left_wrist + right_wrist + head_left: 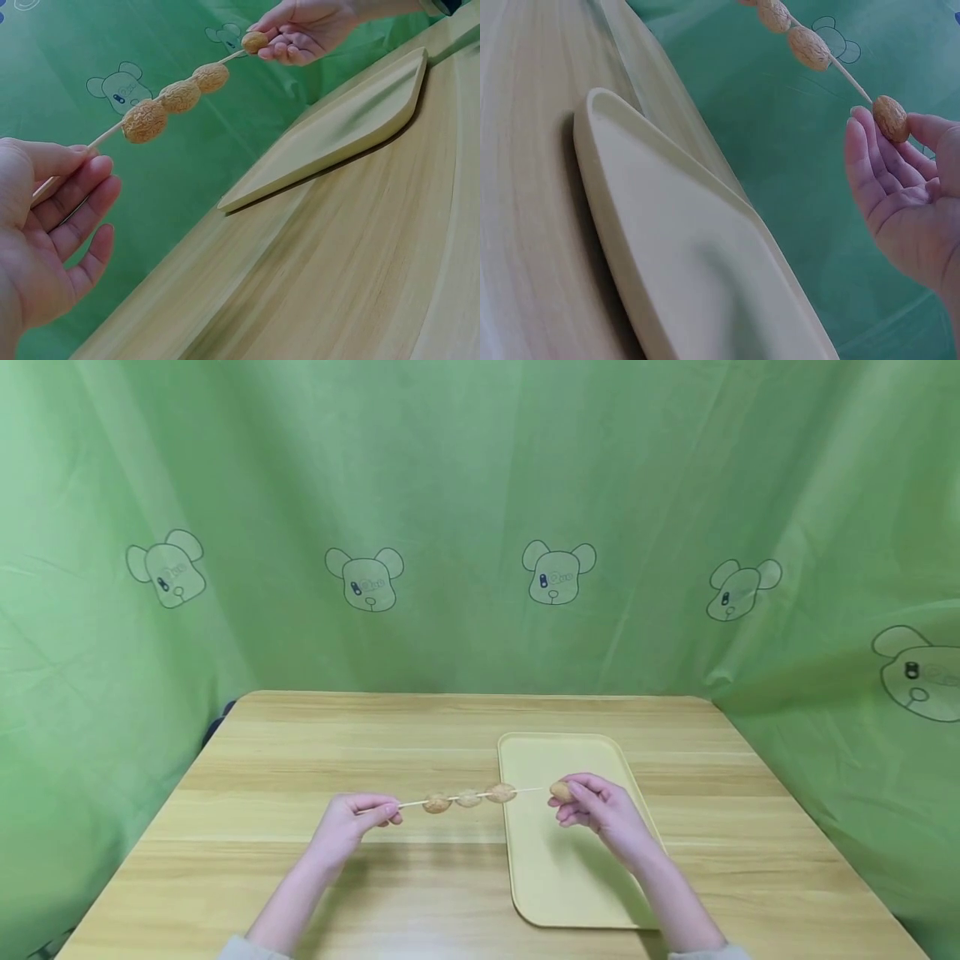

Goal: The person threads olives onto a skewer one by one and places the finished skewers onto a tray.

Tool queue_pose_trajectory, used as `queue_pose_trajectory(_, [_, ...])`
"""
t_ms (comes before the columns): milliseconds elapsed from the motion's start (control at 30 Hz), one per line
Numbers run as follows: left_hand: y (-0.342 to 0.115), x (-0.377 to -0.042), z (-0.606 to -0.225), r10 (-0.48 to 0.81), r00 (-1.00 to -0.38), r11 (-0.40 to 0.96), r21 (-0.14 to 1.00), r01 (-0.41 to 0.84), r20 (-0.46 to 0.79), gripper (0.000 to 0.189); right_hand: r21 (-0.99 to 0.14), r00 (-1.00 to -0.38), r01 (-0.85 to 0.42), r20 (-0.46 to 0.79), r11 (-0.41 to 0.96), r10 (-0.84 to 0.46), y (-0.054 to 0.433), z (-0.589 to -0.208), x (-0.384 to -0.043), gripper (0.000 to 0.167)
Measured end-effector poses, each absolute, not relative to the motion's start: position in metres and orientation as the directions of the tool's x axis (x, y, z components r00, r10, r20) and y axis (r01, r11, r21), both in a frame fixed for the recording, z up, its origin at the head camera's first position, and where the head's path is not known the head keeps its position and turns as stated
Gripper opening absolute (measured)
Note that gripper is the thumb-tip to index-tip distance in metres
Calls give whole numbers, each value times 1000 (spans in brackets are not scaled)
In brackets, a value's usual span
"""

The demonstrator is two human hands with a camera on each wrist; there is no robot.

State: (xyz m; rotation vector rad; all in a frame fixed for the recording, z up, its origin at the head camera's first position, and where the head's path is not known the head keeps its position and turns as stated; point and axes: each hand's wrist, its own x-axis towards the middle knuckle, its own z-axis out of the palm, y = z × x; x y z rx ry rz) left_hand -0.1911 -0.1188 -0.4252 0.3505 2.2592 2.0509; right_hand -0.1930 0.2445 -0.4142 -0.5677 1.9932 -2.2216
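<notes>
My left hand (345,831) pinches the end of a thin wooden skewer (413,804) between thumb and fingertips. Along the skewer sit three wrinkled tan oval balls: one nearest the left hand (145,121), a middle one (181,97) and one toward the tip (211,77). Between thumb and fingers my right hand (609,817) pinches another such ball (890,118). The skewer's tip points at this ball and seems to meet its edge in the right wrist view; whether it has entered cannot be told. Both hands are raised above the table.
A pale yellow rectangular tray (555,877) lies on the wooden table (360,735), below the right hand. Green curtains (465,460) printed with bear heads hang behind the table and at both sides.
</notes>
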Motion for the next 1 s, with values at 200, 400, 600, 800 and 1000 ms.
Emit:
queue_pose_trajectory(200, [-119,-189,-425,212,-972,88,989,121,100,26,-987,-950,-138,157,-86,-269,241,-414,-192,23])
queue_pose_trajectory(400, [-120,-188,-424,202,-975,96,989,110,89,27,-992,-968,-104,118,-73,-223,239,-417,-194,25])
queue_pose_trajectory(600, [-120,-188,-425,196,-978,102,991,91,70,27,-994,-977,-75,88,-74,-193,237,-421,-197,21])
queue_pose_trajectory(800, [-121,-189,-425,203,-977,108,990,86,63,26,-997,-984,-55,64,-56,-164,235,-424,-199,21])
queue_pose_trajectory(1000, [-120,-190,-425,195,-979,109,990,85,62,26,-999,-990,-25,28,-24,-135,231,-423,-199,25])
